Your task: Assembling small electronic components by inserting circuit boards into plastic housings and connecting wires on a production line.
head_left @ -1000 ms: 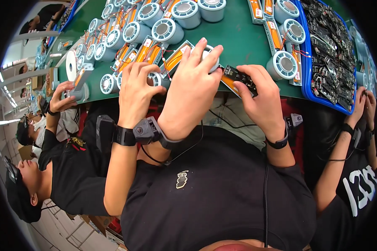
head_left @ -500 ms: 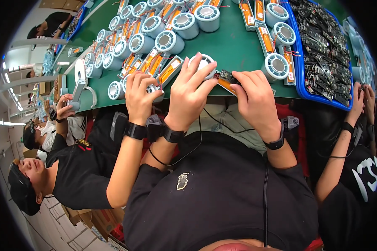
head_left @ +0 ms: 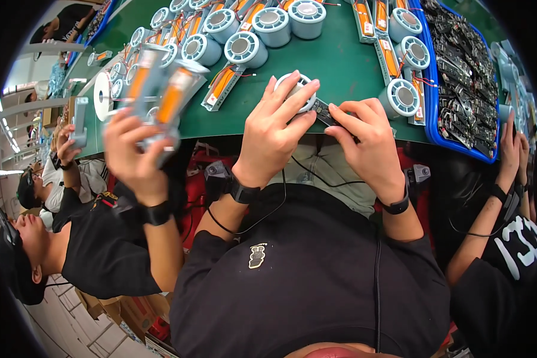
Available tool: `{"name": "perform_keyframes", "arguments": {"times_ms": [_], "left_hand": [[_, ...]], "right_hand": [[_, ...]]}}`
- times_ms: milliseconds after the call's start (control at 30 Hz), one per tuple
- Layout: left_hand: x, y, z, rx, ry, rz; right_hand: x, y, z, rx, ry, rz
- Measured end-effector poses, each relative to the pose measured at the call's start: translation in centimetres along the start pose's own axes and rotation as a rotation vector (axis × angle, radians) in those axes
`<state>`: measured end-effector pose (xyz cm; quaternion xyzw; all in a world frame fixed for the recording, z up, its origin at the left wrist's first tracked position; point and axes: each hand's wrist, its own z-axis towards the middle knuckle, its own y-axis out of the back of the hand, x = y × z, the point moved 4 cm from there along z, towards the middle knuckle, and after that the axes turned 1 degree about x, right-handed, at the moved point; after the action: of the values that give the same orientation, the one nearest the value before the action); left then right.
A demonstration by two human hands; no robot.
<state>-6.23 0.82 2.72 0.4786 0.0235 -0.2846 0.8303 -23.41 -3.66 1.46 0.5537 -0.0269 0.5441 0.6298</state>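
Observation:
My left hand (head_left: 277, 128) is closed around a light-blue housing (head_left: 299, 95), its fingers over the round, ribbed head. From that head a narrow handle points toward my right hand (head_left: 364, 134). A dark circuit board (head_left: 324, 111) lies along the handle. My right thumb and fingers pinch the board's right end, and they hide the handle's tip. Both hands are just above the table's near edge.
Several light-blue housings (head_left: 244, 50) with orange batteries and thin wires stand on the green table (head_left: 334, 65). A blue tray (head_left: 431, 89) heaped with circuit boards stands at right. At left, a neighbour's blurred hand (head_left: 134, 152) holds housings; another person's hands (head_left: 510, 149) work at far right.
The board has come down along the handle and covers the orange battery that showed beneath it. The neighbour at left has lifted housings off the table and moved them left.

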Motion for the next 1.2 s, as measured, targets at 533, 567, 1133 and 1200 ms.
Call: {"name": "perform_keyframes", "arguments": {"times_ms": [533,567,1133,1200], "left_hand": [[1.6,0.7,2.0,0.230,-0.206,-0.109],[1.6,0.9,2.2,0.231,-0.220,-0.092],[10.5,4.4,24.5,-0.088,-0.233,0.052],[16.6,0.1,28.2,-0.070,-0.002,0.162]], "right_hand": [[-1.8,-0.7,-2.2,0.012,-0.240,0.499],[-1.2,-0.7,-2.2,0.003,-0.194,0.438],[-0.4,-1.9,-2.1,-0.231,-0.093,0.005],[-0.4,-2.2,-2.1,-0.228,-0.111,-0.023]]}}
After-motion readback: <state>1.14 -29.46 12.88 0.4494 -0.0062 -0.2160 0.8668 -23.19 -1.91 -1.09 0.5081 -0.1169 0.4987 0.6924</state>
